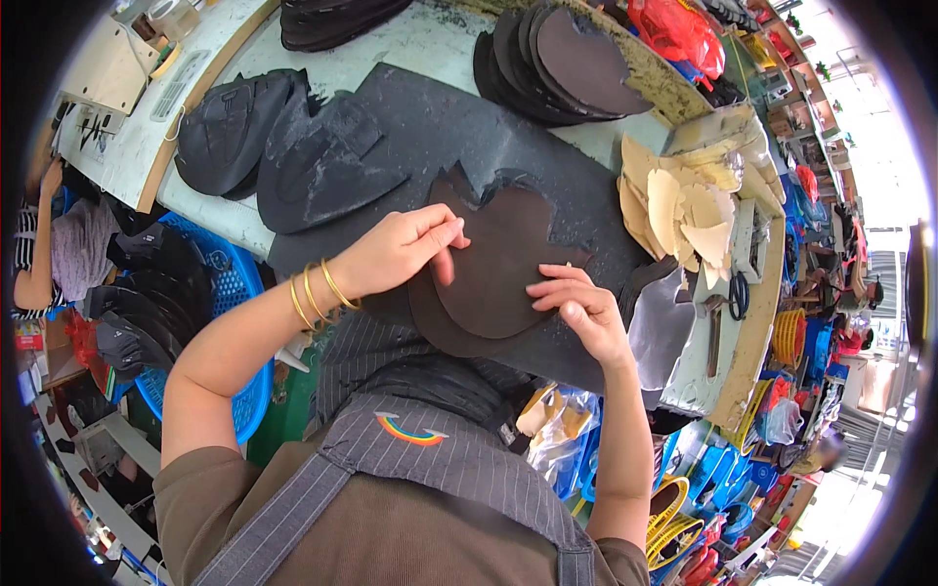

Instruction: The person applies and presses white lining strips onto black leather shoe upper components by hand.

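A dark brown leather shoe piece (496, 259) with a notched upper edge lies in front of me, overlapping a second similar piece (445, 317). Both rest on a black work mat (586, 176). At the piece's left side, my left hand (418, 246) is closed in a pinch, thumb against forefinger; whatever sits between the fingertips is hidden. My right hand (581, 305) reaches the piece's right edge with fingers stretched out and slightly spread, fingertips touching the leather.
Black shaped pieces (318, 161) lie left on the bench. A brown stack (576, 63) stands at the back. Tan scraps (679, 210), scissors (739, 296) and a metal tool (714, 337) are at right. Left of the bench, a blue basket (256, 381) holds black pieces.
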Tool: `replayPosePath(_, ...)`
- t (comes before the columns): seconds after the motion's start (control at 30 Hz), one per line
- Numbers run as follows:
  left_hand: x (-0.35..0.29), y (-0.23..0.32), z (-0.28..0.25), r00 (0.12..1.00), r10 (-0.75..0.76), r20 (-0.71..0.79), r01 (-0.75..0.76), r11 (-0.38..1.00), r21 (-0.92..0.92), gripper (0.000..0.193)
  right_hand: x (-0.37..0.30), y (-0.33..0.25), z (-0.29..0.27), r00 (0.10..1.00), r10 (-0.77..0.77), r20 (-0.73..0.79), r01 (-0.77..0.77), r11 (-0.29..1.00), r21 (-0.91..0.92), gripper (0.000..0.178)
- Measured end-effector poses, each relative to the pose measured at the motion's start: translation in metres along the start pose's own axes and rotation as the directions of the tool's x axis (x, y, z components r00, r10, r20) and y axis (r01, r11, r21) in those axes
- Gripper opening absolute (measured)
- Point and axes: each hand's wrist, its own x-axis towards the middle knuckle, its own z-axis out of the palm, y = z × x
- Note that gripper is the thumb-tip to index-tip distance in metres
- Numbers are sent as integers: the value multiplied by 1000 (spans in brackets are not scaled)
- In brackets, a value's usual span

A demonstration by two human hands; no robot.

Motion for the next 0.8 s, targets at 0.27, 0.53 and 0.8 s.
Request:
replayPosePath(0.27,3,-13,48,907,416,65,-203,298,933,57,-39,-15,37,997,-72,39,77,985,-154,39)
replayPosePath(0.53,56,-6,61,867,487,103,-223,197,955,66,-27,-7,14,861,184,-474,-497,499,-709,49)
replayPosePath(0.8,48,-12,58,867,488,103,-214,178,961,63,-16,-11,29,942,189,-278,-337,544,-769,55)
